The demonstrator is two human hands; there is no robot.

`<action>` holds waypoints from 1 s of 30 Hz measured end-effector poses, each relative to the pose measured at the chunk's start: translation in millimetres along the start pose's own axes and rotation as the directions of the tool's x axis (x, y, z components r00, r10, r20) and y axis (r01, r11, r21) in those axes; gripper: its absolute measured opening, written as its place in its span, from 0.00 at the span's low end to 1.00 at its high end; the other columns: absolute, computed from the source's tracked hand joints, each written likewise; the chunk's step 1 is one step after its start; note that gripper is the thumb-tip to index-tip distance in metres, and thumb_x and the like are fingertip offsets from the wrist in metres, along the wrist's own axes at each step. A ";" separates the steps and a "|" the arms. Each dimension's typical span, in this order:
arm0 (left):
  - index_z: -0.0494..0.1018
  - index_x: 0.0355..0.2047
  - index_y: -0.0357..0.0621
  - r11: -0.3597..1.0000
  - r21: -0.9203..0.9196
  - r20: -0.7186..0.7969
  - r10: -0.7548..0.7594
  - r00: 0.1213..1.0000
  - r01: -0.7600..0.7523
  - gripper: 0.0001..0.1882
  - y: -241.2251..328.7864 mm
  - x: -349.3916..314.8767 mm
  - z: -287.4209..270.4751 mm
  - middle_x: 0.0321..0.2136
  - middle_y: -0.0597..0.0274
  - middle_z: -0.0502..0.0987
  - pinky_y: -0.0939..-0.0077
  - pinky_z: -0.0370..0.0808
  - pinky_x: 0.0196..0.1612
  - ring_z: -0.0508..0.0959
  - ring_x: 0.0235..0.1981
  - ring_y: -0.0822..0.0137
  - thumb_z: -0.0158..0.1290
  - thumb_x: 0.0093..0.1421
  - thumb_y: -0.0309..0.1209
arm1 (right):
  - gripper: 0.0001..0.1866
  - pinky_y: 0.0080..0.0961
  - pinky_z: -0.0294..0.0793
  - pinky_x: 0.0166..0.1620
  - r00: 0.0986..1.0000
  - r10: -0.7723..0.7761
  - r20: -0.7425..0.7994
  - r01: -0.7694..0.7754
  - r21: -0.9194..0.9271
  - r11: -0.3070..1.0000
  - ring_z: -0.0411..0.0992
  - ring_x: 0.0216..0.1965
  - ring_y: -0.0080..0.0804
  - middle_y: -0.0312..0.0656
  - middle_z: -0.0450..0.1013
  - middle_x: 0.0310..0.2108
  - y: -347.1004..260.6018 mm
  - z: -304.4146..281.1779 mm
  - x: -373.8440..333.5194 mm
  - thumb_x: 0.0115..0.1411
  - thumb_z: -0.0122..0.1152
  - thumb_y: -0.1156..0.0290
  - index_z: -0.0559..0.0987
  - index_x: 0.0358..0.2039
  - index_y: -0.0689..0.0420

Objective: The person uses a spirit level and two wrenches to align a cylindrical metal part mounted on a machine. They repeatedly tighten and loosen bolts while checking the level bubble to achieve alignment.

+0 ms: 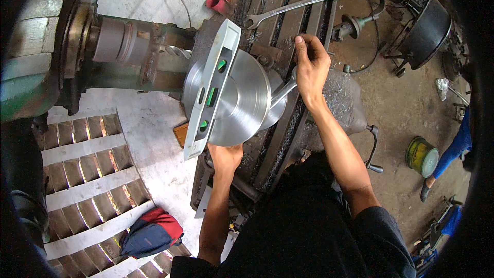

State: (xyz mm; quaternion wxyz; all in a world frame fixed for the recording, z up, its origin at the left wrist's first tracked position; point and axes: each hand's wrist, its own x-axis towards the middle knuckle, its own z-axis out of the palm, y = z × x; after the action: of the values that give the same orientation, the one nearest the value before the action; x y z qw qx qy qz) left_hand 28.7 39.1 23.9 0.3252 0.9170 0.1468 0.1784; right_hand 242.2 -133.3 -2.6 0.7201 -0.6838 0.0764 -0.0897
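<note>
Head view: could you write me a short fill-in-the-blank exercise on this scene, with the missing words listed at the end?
1. The spirit level seen across the face of the round metal disc has ____ green vials.
2. Of the left hand and the right hand, only the ____ is partly hidden behind the round metal disc.
3. The backpack is dark blue and ____.
4. The yellow-green bucket stands toward the picture's ____ edge.

Missing words: three; left; red; right.
</note>
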 end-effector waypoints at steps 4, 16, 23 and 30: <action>0.76 0.41 0.30 0.994 0.022 -0.020 -0.103 0.995 0.103 0.28 -2.9 -2.3 0.7 0.38 0.47 0.81 0.58 0.75 0.45 0.80 0.39 0.51 0.77 0.43 0.30 | 0.15 0.31 0.74 0.40 0.998 0.005 0.059 -0.004 -0.019 1.000 0.73 0.31 0.29 0.49 0.79 0.29 -2.8 -4.3 0.6 0.66 0.63 0.63 0.81 0.40 0.64; 0.78 0.39 0.31 0.987 0.159 0.099 -0.039 0.994 0.023 0.20 20.5 1.5 -6.2 0.36 0.43 0.82 0.56 0.74 0.46 0.81 0.39 0.44 0.72 0.49 0.29 | 0.25 0.45 0.76 0.39 0.449 0.006 0.893 0.596 -0.305 0.743 0.78 0.36 0.55 0.50 0.79 0.27 -29.4 -42.6 19.5 0.51 0.73 0.47 0.84 0.33 0.57; 0.80 0.39 0.32 0.972 0.237 0.049 -0.007 0.999 -0.004 0.16 9.5 -7.5 -0.6 0.29 0.45 0.80 0.55 0.73 0.42 0.78 0.33 0.46 0.69 0.52 0.27 | 0.26 0.45 0.75 0.38 0.367 -0.071 0.927 0.665 -0.208 0.717 0.79 0.36 0.53 0.49 0.79 0.27 -26.5 -58.1 17.8 0.43 0.78 0.46 0.83 0.29 0.58; 0.80 0.41 0.33 0.986 0.165 0.003 -0.025 1.000 0.024 0.15 13.8 -8.3 1.9 0.36 0.47 0.79 0.59 0.73 0.40 0.78 0.35 0.51 0.68 0.53 0.24 | 0.26 0.47 0.73 0.37 0.333 -0.132 0.934 0.647 -0.124 0.752 0.77 0.33 0.54 0.52 0.77 0.24 -38.1 -44.9 26.9 0.38 0.81 0.51 0.81 0.25 0.60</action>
State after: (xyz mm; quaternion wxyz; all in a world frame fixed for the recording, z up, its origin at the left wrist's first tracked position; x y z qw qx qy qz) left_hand 24.2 24.6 29.5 0.2505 0.9394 0.1715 0.1592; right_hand 257.0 -185.1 33.3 0.4086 -0.7758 -0.4644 0.1247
